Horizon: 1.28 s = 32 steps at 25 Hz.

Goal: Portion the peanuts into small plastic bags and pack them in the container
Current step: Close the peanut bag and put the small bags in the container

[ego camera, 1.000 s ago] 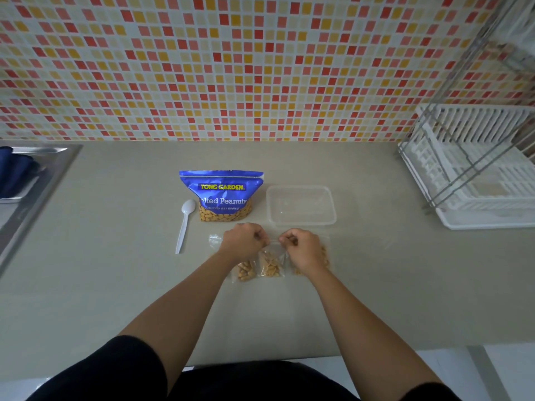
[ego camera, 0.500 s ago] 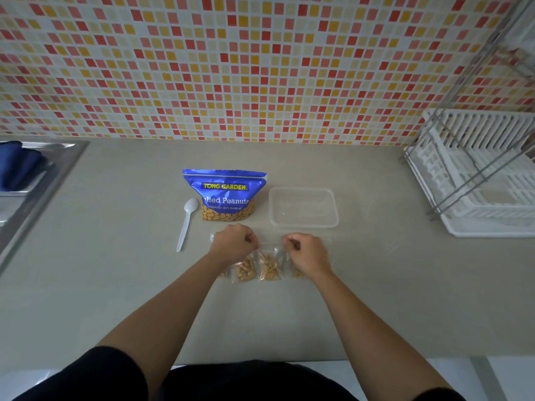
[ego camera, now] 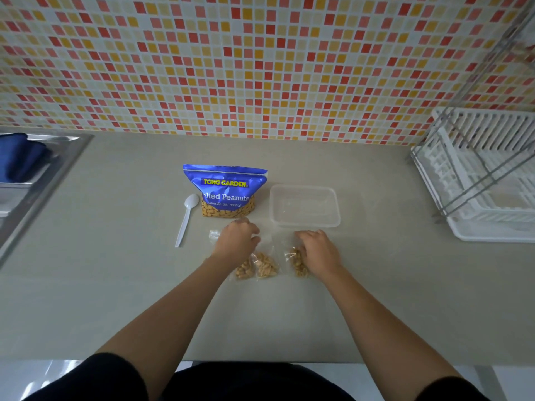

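Three small clear bags of peanuts lie on the counter: a left bag (ego camera: 244, 271), a middle bag (ego camera: 266, 266) and a right bag (ego camera: 297, 263). My left hand (ego camera: 236, 241) hovers over the tops of the left and middle bags with its fingers curled under, so its grip is hidden. My right hand (ego camera: 317, 251) lies palm down on the right bag, fingers spread. Behind them stand the blue Tong Garden peanut pouch (ego camera: 225, 191) and the empty clear container (ego camera: 304, 224). A white plastic spoon (ego camera: 186, 218) lies left of the pouch.
An empty small plastic bag (ego camera: 214, 234) peeks out left of my left hand. A white dish rack (ego camera: 489, 180) fills the right end of the counter. A steel sink (ego camera: 37, 175) with a blue cloth (ego camera: 20, 156) is at the left. A tiled wall runs behind.
Both hands were pinching the top of the middle bag. They have let go and moved apart: the left hand up and left, the right hand onto the right bag.
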Tool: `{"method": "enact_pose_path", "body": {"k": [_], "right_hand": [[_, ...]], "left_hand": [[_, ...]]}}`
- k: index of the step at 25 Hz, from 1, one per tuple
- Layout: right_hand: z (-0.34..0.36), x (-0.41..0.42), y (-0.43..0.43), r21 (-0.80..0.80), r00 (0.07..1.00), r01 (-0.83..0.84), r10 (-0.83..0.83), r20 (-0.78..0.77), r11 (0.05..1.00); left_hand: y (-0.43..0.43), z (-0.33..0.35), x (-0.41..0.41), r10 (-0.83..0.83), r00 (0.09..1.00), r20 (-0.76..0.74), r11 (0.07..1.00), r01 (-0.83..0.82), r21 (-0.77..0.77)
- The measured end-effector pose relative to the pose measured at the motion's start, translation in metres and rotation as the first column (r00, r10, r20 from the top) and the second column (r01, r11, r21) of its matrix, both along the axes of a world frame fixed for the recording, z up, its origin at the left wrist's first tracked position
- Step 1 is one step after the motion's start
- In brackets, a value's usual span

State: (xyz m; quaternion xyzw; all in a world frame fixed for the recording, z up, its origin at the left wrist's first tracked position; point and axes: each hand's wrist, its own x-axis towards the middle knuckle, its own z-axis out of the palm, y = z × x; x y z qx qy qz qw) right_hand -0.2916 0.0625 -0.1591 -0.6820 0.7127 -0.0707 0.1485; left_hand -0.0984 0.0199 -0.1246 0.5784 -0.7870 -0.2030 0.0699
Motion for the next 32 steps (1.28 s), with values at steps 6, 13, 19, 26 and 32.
{"method": "enact_pose_path", "body": {"k": [6,13,19,26,32], "right_hand": [[-0.004,-0.005,0.0,0.005,0.999,-0.03,0.03,-0.018,1.0],[-0.007,-0.005,0.005,0.025,0.994,-0.1,0.101,-0.053,0.995],[-0.005,-0.009,0.012,-0.081,0.968,-0.013,0.032,0.247,0.997],[0.01,-0.015,0.016,0.038,0.614,0.32,-0.238,0.753,0.946],[0.014,-0.008,0.014,0.014,0.653,0.337,-0.244,0.717,0.942]], "left_hand": [[0.011,-0.011,-0.029,-0.042,0.994,-0.098,0.996,0.049,0.074],[0.02,-0.025,-0.052,-0.204,0.943,0.264,0.979,0.202,0.035],[0.02,-0.021,-0.052,-0.108,0.991,-0.078,0.994,0.11,0.018],[0.009,0.004,-0.034,0.152,0.851,-0.502,0.939,0.033,0.342],[0.007,0.008,-0.041,0.022,0.897,-0.442,0.956,0.112,0.273]]}}
